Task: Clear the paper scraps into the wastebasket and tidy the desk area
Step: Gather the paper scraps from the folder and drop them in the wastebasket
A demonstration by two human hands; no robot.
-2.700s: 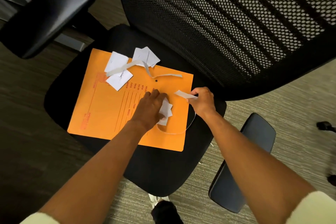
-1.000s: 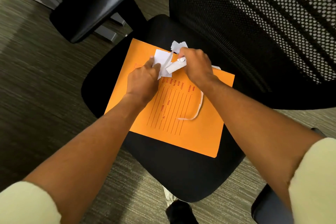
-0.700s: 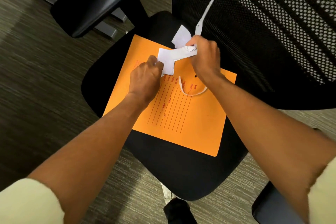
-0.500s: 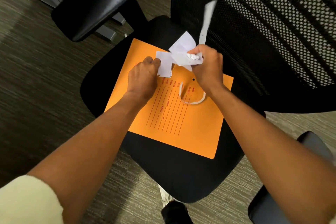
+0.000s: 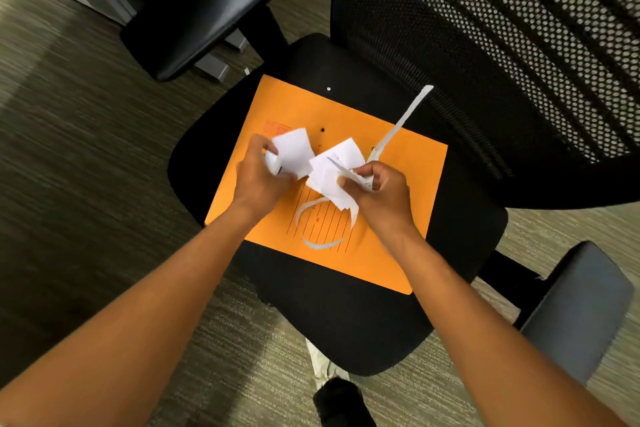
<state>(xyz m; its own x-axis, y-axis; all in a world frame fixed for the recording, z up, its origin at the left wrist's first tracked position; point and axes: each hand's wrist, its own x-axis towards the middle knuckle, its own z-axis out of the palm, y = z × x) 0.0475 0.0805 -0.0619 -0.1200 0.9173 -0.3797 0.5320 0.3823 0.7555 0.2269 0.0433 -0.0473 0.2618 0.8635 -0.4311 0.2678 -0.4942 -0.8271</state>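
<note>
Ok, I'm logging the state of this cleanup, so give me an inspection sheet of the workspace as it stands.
Surface: black office chair seat, with an orange envelope lying flat on it.
Job's things: white paper scraps bunched in both hands; a long paper strip sticks up from the right hand's bundle; a curled strip hangs down to the envelope. No wastebasket in view.
Clutter: a tiny white speck on the seat.
Grippers: left hand and right hand both closed on scraps.
Cables: nothing seen.
Surroundings: mesh backrest, two armrests, carpet floor.
</note>
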